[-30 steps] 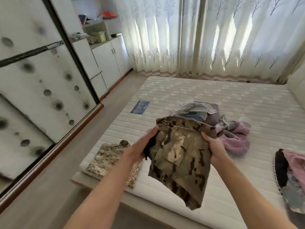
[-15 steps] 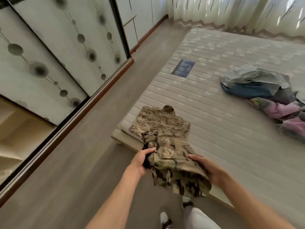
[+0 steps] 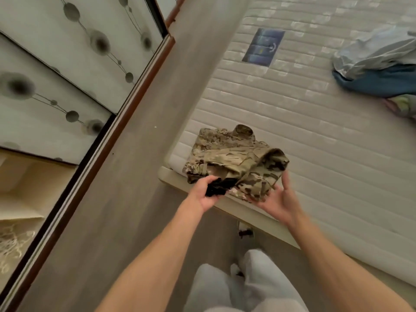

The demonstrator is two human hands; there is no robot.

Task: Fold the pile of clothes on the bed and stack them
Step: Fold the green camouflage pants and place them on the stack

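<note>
While the camouflage garment (image 3: 247, 170) lies bunched at the near corner of the bed (image 3: 315, 136), both hands are on it. The left hand (image 3: 203, 191) has its grip closed on the garment's near left edge, fingers curled over a dark, black part of the cloth. The right hand (image 3: 278, 199) is palm-up and spread, its grip open, with the fingertips touching the garment's near right side and the thumb raised beside the folded edge. Under this garment, and showing beyond it, lies a folded camouflage shirt (image 3: 225, 140) of a paler, finer pattern, flat on the mattress with its collar pointing away from the person. Well apart, at the far right of the bed, sits the unfolded pile of clothes (image 3: 378, 64), with pale grey cloth on top of blue cloth and a bit of pink at the frame's edge. A dark blue label (image 3: 263, 45) is on the quilted mattress between the stack and the pile. Left of the bed runs a grey wood floor (image 3: 135, 199), and beyond it a wardrobe door (image 3: 67, 52) printed with dark dots.
</note>
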